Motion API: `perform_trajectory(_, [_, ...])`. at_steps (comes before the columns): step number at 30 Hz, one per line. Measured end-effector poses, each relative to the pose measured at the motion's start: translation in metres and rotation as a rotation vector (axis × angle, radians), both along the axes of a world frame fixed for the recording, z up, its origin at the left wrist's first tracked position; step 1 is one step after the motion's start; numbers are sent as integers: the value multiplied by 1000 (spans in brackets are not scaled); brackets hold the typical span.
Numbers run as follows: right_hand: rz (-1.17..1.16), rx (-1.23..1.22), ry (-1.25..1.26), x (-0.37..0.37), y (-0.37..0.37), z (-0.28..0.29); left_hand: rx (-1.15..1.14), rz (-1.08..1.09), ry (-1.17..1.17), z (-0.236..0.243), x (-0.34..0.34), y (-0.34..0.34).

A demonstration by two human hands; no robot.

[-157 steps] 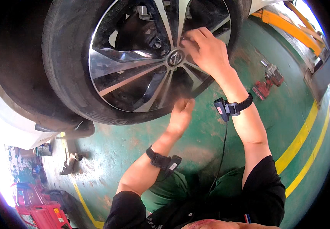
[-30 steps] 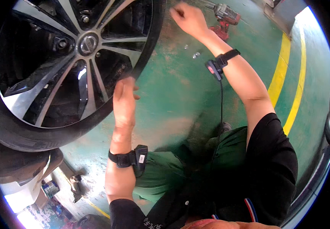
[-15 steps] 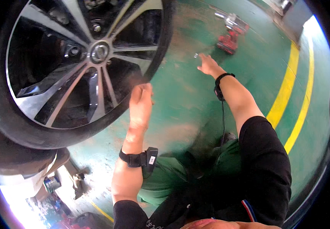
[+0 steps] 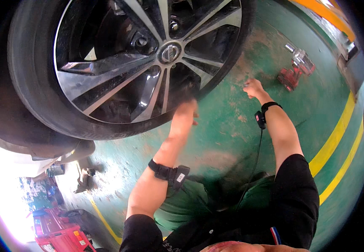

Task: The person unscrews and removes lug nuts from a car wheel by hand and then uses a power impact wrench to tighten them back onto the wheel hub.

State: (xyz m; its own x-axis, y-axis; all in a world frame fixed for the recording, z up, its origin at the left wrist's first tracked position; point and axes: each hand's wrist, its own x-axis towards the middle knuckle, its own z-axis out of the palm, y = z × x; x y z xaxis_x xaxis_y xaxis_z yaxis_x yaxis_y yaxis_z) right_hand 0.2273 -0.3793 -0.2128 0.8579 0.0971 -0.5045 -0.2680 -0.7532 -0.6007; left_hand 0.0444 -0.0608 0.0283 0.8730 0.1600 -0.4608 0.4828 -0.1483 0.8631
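Wheel (image 4: 169, 53) ahead; our left hand (image 4: 183, 116) by its lower-right edge, perhaps steadying, grip blurred, unclear. Right hand (image 4: 255, 89) right of wheel, fingers curled, contents unclear. Drill (image 4: 302, 62) farther right, within reach, we guess.

The tyre (image 4: 29, 80) is black, the rim (image 4: 142, 66) silver and black. The floor (image 4: 219, 132) is green, blotched brown, its right stripes (image 4: 334, 134) yellow. Far right, the drill (image 4: 301, 63) is red and grey, the beam (image 4: 329, 16) orange.
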Motion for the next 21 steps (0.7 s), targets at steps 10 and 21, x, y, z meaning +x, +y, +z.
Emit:
perform_trajectory(10, [746,494,-67,-97,136,302,-799,52,120,3,31,1])
perform_trajectory(21, [513,630,-626,-124,175,342,-942,296,51,61,14,2])
